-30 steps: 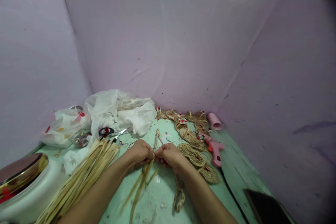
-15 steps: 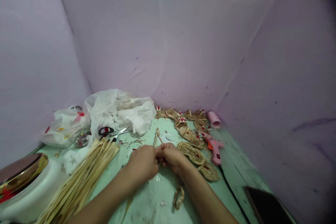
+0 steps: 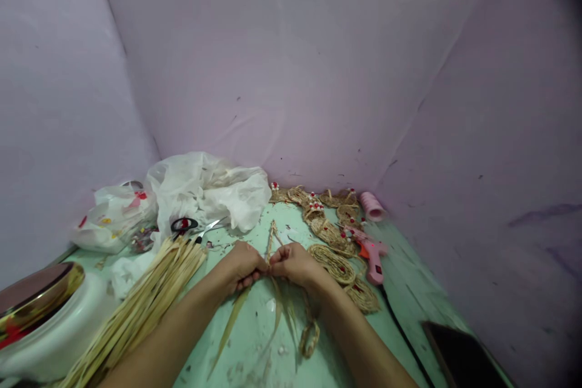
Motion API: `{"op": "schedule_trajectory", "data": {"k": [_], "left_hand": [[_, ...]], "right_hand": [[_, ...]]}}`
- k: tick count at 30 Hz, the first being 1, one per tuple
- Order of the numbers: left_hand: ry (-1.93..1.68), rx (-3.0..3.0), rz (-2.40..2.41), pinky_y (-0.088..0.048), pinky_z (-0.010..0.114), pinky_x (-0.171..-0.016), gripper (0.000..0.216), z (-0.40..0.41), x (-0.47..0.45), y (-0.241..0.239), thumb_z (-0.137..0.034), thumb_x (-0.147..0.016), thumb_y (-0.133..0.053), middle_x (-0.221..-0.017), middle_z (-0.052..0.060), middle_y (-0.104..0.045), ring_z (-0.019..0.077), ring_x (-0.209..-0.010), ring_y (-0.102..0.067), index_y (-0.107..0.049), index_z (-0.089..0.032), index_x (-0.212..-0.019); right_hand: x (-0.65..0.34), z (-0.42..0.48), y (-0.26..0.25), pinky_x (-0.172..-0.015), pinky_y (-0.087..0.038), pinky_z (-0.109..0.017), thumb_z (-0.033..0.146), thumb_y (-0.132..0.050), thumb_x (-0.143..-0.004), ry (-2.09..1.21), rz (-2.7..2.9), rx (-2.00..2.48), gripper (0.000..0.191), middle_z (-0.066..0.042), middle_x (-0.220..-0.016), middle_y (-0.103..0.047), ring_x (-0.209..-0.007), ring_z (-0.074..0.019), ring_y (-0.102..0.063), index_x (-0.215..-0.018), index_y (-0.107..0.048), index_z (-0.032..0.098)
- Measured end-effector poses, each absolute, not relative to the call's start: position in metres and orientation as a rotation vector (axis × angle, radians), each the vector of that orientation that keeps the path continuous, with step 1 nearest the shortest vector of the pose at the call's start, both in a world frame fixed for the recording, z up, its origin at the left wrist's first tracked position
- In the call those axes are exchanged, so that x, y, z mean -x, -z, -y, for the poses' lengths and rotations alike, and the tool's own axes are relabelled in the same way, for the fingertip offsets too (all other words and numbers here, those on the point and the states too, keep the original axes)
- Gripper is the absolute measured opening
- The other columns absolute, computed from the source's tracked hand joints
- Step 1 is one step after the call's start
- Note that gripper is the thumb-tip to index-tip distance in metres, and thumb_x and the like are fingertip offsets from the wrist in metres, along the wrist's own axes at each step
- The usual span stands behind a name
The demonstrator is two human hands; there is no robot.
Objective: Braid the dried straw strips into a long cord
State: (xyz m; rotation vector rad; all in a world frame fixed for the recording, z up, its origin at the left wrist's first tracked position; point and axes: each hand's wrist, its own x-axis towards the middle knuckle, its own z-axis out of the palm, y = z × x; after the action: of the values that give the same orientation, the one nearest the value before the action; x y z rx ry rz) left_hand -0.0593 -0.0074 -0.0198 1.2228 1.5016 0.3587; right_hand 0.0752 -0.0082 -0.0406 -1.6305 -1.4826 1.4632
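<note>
In the middle of the head view, my left hand [image 3: 245,262] is closed in a pinch on a straw braid [image 3: 272,237]. Right beside it, my right hand [image 3: 294,263] pinches the same braid, and the fingertips of both hands meet. The plaited part runs away from me above the fingers. Loose flat strands [image 3: 231,326] hang towards me below the left hand, with others blurred in the middle. A looped end of braid [image 3: 310,339] lies under my right forearm. The exact grip is hidden by the fingers.
Left are a bundle of dried strips [image 3: 150,303], scissors [image 3: 184,225], plastic bags [image 3: 204,188] and a white container [image 3: 68,327]. Right are coiled braid pieces [image 3: 334,264], beaded woven slippers [image 3: 327,230], a pink glue gun [image 3: 374,257] with cord, a thread spool [image 3: 371,207] and a dark phone-like slab [image 3: 459,351].
My left hand has shifted left and turned, uncovering more of the braid. Loose strands now spread out below the hands. My right hand stays nearly in place.
</note>
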Motion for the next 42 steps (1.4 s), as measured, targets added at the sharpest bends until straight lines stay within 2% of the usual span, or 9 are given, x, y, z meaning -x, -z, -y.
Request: {"op": "schedule_trajectory", "data": {"k": [5,12,16,19,23,27,30,35,42], "left_hand": [[-0.436,-1.27,-1.536,-0.011,0.02,-0.029,0.02,0.011,0.052,0.015,-0.011,-0.05,-0.048,-0.024,-0.006,-0.026,0.0052,-0.024,-0.021,-0.036,-0.016,-0.035],[-0.478,-1.167,-1.458,-0.012,0.02,-0.028,0.016,0.009,0.058,0.018,-0.011,-0.049,-0.042,-0.026,-0.003,-0.033,0.006,-0.023,-0.025,-0.04,-0.015,-0.034],[-0.501,-1.17,-1.303,-0.009,0.018,-0.028,0.01,0.008,0.067,0.023,-0.014,-0.048,-0.046,-0.03,-0.005,-0.035,0.0035,-0.024,-0.023,-0.042,-0.015,-0.039],[-0.509,-1.145,-1.223,-0.007,0.018,-0.028,0.014,0.008,0.071,0.026,-0.019,-0.049,-0.05,-0.032,-0.007,-0.033,0.0022,-0.025,-0.021,-0.039,-0.016,-0.041],[-0.516,-1.144,-1.148,-0.006,0.018,-0.028,0.015,0.008,0.075,0.03,-0.024,-0.05,-0.053,-0.035,-0.008,-0.034,0.0016,-0.025,-0.02,-0.041,-0.016,-0.045],[-0.488,-1.187,-1.104,-0.006,0.018,-0.029,0.016,0.006,0.078,0.035,-0.025,-0.051,-0.052,-0.035,-0.009,-0.031,0.0019,-0.025,-0.02,-0.039,-0.017,-0.045],[-0.462,-1.229,-1.107,-0.007,0.018,-0.03,0.012,0.006,0.078,0.036,-0.025,-0.052,-0.05,-0.036,-0.008,-0.033,0.002,-0.026,-0.02,-0.044,-0.016,-0.047],[-0.374,-1.439,-1.313,-0.015,0.02,-0.032,0.007,0.007,0.077,0.029,-0.018,-0.05,-0.046,-0.033,-0.006,-0.036,0.0047,-0.027,-0.024,-0.046,-0.015,-0.044],[-0.2,-1.941,-1.666,-0.03,0.023,-0.045,0.012,0.031,0.063,0.007,-0.023,-0.056,-0.05,-0.047,0.005,-0.052,0.0151,-0.046,-0.048,-0.055,-0.015,-0.049]], "right_hand": [[-0.067,0.024,0.02,-0.046,-0.026,-0.023,0.017,-0.057,-0.055,-0.685,1.932,1.958,0.009,-0.007,-0.057,-0.061,-0.052,-0.0137,-0.051,-0.057,-0.065,0.015],[-0.043,0.048,0.004,-0.047,-0.026,-0.025,0.018,-0.053,-0.061,-0.51,2.124,1.97,0.018,-0.014,-0.071,-0.066,-0.063,-0.0204,-0.058,-0.068,-0.07,0.016],[-0.053,0.04,0.002,-0.046,-0.027,-0.023,0.022,-0.058,-0.06,-0.752,2.155,1.859,0.012,-0.008,-0.061,-0.064,-0.056,-0.0157,-0.055,-0.063,-0.068,0.017],[-0.071,0.027,-0.001,-0.044,-0.031,-0.02,0.028,-0.058,-0.063,-0.97,1.889,1.792,0.014,-0.004,-0.056,-0.06,-0.052,-0.0117,-0.051,-0.059,-0.063,0.015],[-0.078,0.02,0.001,-0.044,-0.04,-0.018,0.018,-0.052,-0.067,-1.405,1.251,1.698,0.006,-0.004,-0.065,-0.06,-0.052,-0.0096,-0.052,-0.066,-0.055,0.013],[-0.065,0.025,0.013,-0.042,-0.044,-0.023,0.01,-0.047,-0.065,-1.824,1.093,1.475,0.007,-0.002,-0.052,-0.054,-0.042,-0.0091,-0.048,-0.059,-0.05,0.012],[-0.058,0.025,0.024,-0.037,-0.039,-0.02,0.007,-0.045,-0.062,-1.781,1.116,1.493,0.01,0.001,-0.045,-0.049,-0.035,-0.0063,-0.041,-0.054,-0.049,0.012],[-0.059,0.021,0.037,-0.029,-0.021,-0.016,0.007,-0.046,-0.055,-1.552,1.256,1.58,0.013,0.006,-0.035,-0.039,-0.03,-0.0032,-0.028,-0.044,-0.045,0.014],[-0.059,0.023,0.038,-0.029,-0.016,-0.016,0.01,-0.046,-0.053,-1.658,1.103,1.457,0.006,0.006,-0.034,-0.039,-0.029,-0.0028,-0.025,-0.048,-0.045,0.014]]}}
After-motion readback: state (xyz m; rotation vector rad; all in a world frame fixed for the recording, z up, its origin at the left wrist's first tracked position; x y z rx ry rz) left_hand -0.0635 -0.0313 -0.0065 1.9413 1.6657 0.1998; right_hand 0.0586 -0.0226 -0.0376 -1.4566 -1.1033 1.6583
